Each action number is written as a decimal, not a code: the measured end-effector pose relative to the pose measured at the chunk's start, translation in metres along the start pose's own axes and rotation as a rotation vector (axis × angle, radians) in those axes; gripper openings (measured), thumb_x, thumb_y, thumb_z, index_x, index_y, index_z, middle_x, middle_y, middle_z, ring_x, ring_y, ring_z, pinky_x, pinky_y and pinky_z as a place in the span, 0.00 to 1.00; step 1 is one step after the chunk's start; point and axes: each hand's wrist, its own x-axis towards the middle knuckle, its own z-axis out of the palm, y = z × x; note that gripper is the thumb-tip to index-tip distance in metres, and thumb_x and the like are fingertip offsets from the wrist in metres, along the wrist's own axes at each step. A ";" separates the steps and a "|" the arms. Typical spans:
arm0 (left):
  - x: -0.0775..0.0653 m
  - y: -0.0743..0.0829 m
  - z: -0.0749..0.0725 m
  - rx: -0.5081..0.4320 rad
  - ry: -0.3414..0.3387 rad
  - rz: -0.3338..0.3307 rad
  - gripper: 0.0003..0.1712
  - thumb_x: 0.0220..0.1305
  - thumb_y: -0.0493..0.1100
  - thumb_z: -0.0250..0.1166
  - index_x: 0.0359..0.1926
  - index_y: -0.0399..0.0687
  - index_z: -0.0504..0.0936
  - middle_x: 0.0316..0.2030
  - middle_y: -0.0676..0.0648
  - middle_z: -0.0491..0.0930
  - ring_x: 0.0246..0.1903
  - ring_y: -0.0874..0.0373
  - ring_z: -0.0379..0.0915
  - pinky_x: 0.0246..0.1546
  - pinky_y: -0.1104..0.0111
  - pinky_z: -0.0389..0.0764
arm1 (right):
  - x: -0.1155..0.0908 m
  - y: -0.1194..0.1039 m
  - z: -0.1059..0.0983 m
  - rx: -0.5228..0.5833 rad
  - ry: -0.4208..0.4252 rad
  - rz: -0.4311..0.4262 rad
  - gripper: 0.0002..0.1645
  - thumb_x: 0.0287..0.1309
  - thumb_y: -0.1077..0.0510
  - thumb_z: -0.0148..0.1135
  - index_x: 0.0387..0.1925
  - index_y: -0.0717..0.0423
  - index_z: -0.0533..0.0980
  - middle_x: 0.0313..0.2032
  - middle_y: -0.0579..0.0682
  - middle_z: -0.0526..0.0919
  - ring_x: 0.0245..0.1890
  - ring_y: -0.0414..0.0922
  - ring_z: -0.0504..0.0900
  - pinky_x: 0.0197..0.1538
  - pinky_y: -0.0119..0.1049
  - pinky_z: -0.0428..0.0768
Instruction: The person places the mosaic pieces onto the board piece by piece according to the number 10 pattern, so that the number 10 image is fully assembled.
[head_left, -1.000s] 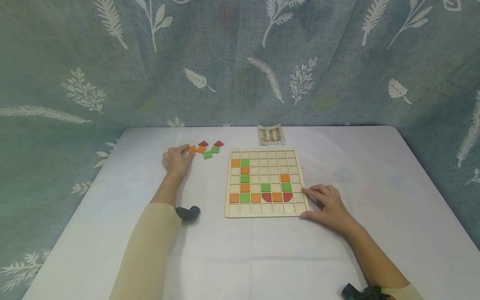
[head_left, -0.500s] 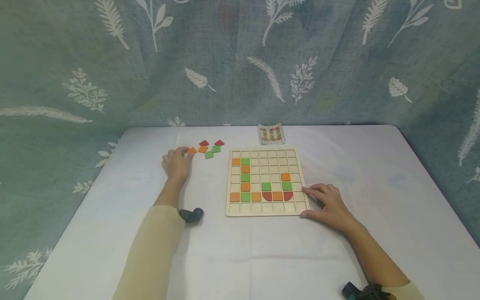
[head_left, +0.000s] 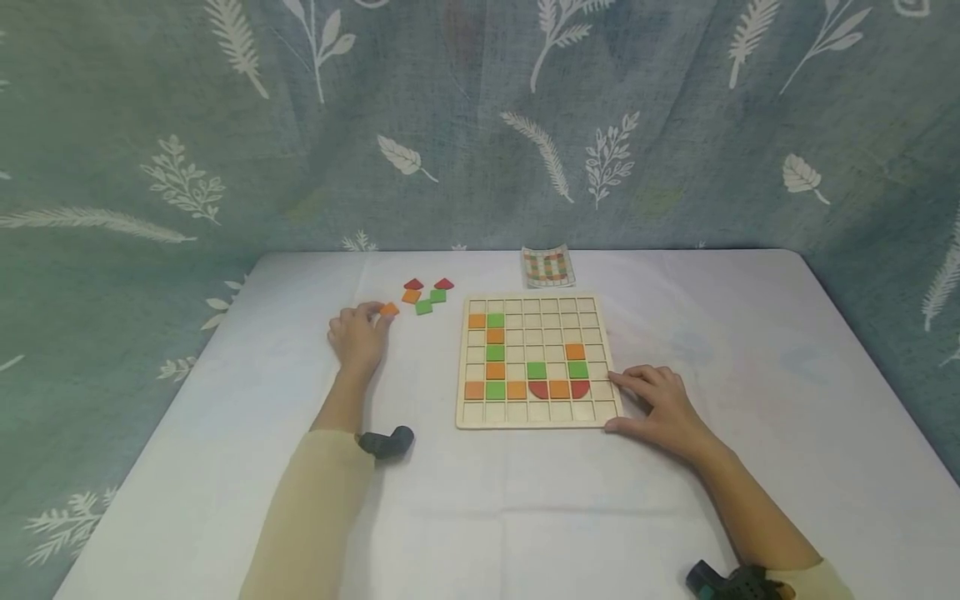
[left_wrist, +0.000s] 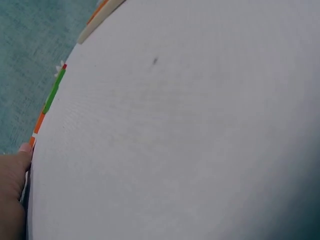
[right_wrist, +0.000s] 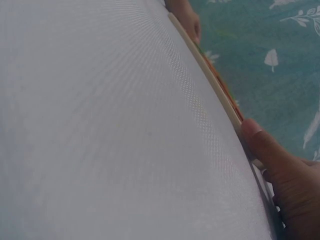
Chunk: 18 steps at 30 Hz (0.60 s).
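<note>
My left hand (head_left: 358, 337) pinches an orange square tile (head_left: 389, 309) between thumb and fingertips, low over the tabletop at the left. Just beyond it lie another orange tile (head_left: 411, 296), two green square tiles (head_left: 423, 307) and two red curved-edged tiles (head_left: 444, 284). A wooden grid board (head_left: 540, 421) lies flat in the middle, with several orange, green and red tiles set in its cells. At the board's right edge rests my right hand (head_left: 656, 412), thumb by the near corner and index finger farther up. The left wrist view catches only the thumb side (left_wrist: 12, 185) of that hand.
A small printed pattern card (head_left: 548, 267) lies behind the board, its edges curling. The white-covered table (head_left: 540, 517) ends at a leaf-patterned curtain (head_left: 465, 183). Dark wrist-camera mounts (head_left: 387, 442) stick out at both wrists.
My left hand has drawn the orange tile slightly toward me, apart from the other loose tiles. My right hand stays at the board's edge. The head view has shifted a little.
</note>
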 end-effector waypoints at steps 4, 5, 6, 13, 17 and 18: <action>-0.006 0.000 0.000 -0.018 -0.001 0.011 0.24 0.68 0.54 0.54 0.60 0.47 0.73 0.49 0.39 0.69 0.51 0.43 0.57 0.53 0.50 0.55 | 0.001 -0.002 -0.001 -0.001 -0.006 0.018 0.43 0.30 0.46 0.78 0.53 0.56 0.77 0.43 0.53 0.77 0.43 0.50 0.69 0.47 0.47 0.61; -0.008 0.000 0.000 -0.022 0.001 0.015 0.24 0.68 0.54 0.54 0.59 0.47 0.73 0.49 0.39 0.69 0.51 0.43 0.57 0.53 0.50 0.55 | 0.001 -0.002 -0.001 -0.001 -0.007 0.021 0.43 0.30 0.47 0.78 0.53 0.57 0.77 0.43 0.53 0.77 0.43 0.50 0.69 0.47 0.47 0.61; -0.009 -0.001 0.001 -0.023 0.003 0.019 0.24 0.68 0.54 0.54 0.59 0.47 0.73 0.49 0.39 0.69 0.51 0.43 0.57 0.52 0.50 0.55 | 0.001 -0.002 -0.001 -0.001 -0.008 0.025 0.43 0.30 0.47 0.79 0.53 0.57 0.77 0.43 0.53 0.77 0.43 0.50 0.69 0.47 0.47 0.61; -0.018 -0.002 0.005 -0.051 0.003 0.066 0.24 0.66 0.54 0.58 0.57 0.46 0.76 0.45 0.41 0.72 0.48 0.45 0.60 0.49 0.52 0.56 | 0.002 -0.002 -0.001 -0.008 -0.018 0.045 0.43 0.30 0.47 0.79 0.54 0.56 0.77 0.44 0.54 0.77 0.43 0.50 0.69 0.47 0.48 0.61; -0.024 0.001 0.005 -0.076 -0.014 0.090 0.24 0.65 0.54 0.59 0.56 0.46 0.77 0.43 0.41 0.72 0.46 0.46 0.61 0.48 0.52 0.57 | 0.001 -0.002 0.000 -0.007 -0.020 0.049 0.43 0.30 0.46 0.79 0.54 0.56 0.77 0.44 0.54 0.77 0.44 0.50 0.69 0.47 0.47 0.61; -0.025 0.002 0.005 -0.086 -0.013 0.090 0.24 0.65 0.54 0.60 0.56 0.45 0.77 0.43 0.41 0.72 0.46 0.46 0.61 0.48 0.52 0.57 | 0.001 -0.002 0.000 -0.006 -0.021 0.050 0.42 0.31 0.46 0.79 0.54 0.56 0.77 0.44 0.54 0.77 0.44 0.50 0.69 0.47 0.47 0.61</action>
